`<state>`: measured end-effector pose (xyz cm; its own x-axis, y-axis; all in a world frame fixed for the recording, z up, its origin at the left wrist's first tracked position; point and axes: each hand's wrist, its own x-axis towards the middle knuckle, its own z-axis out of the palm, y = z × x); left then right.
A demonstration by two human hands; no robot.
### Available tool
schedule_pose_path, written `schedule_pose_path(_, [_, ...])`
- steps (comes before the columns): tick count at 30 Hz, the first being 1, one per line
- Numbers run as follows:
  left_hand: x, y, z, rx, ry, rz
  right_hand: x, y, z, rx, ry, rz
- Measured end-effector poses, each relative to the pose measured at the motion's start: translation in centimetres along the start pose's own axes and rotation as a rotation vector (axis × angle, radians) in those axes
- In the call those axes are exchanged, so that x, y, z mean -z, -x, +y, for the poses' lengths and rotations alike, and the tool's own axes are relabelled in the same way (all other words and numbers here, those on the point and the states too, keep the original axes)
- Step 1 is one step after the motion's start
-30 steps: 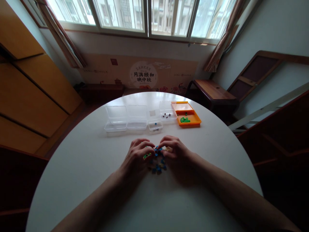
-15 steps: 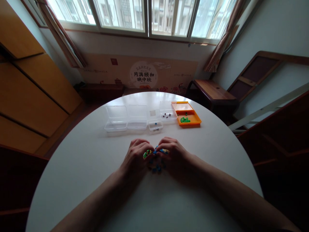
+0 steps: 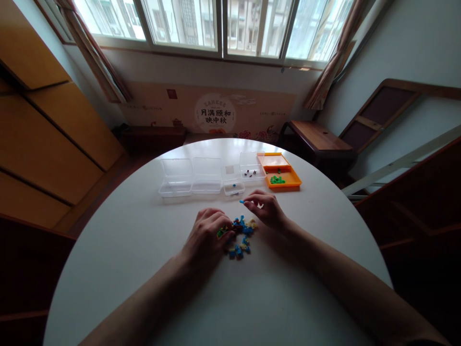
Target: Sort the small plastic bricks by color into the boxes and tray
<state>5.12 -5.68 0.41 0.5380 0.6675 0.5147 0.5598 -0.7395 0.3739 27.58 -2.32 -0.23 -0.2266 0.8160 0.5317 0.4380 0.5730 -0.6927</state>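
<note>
Between the thumb and fingertips of my right hand [image 3: 265,207] is a small blue building brick [image 3: 241,201], held above the table between the pile and the small clear box [image 3: 234,188]. My left hand [image 3: 209,229] is closed, its fingers curled at the left side of a pile of loose building bricks [image 3: 238,226]. Green and yellow bricks [image 3: 222,231] show inside the curl of its fingers and thumb; whether they are gripped or lie on the table is hidden. Blue, cream and dark bricks spread out to the right and nearer me.
Two clear open boxes [image 3: 175,186] [image 3: 206,184] stand left along the far side of the white round table [image 3: 118,240]. The small clear box holds a blue piece. Another clear box [image 3: 252,174] has several dark pieces, and an orange case [image 3: 293,181] holds green bricks.
My right hand has left the pile, moving away from me and to the right, with a blue brick in its fingertips. My left hand stays by the pile, which is now more exposed.
</note>
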Motion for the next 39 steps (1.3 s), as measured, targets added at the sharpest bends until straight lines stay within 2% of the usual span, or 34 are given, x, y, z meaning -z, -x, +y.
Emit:
schedule_pose_path(7, [0.2,0.1,0.0,-0.030,0.011,-0.009,-0.4,-2.8,2.4,-0.187,0.074,0.063])
schedule_pose_path(13, [0.2,0.1,0.0,-0.029,0.014,-0.006,-1.5,-5.3,3.5,-0.307,0.031,0.153])
schedule_pose_path(17, [0.1,0.1,-0.1,-0.024,0.016,-0.012,-1.7,-5.6,3.7,-0.329,-0.006,0.166])
schedule_pose_path(21, [0.1,0.0,-0.1,-0.026,0.012,-0.021,-1.0,-4.6,3.3,-0.308,-0.039,0.136])
schedule_pose_path(23, [0.1,0.0,0.0,-0.020,0.009,-0.022,-0.4,-3.8,2.7,-0.278,-0.061,0.074])
schedule_pose_path(27, [0.3,-0.2,0.4,-0.012,0.018,-0.047,1.2,-2.1,1.4,-0.236,-0.114,-0.157])
schedule_pose_path(31, [0.6,-0.2,0.7,-0.076,0.016,-0.090,2.4,0.0,0.2,-0.201,-0.108,-0.294])
schedule_pose_path(35, [0.9,-0.1,0.9,-0.197,0.024,-0.158,3.0,2.3,-1.0,-0.038,-0.025,-0.443])
schedule_pose_path(39, [1.0,0.0,1.0,-0.262,-0.051,-0.213,2.6,4.1,-1.8,0.090,0.099,-0.549])
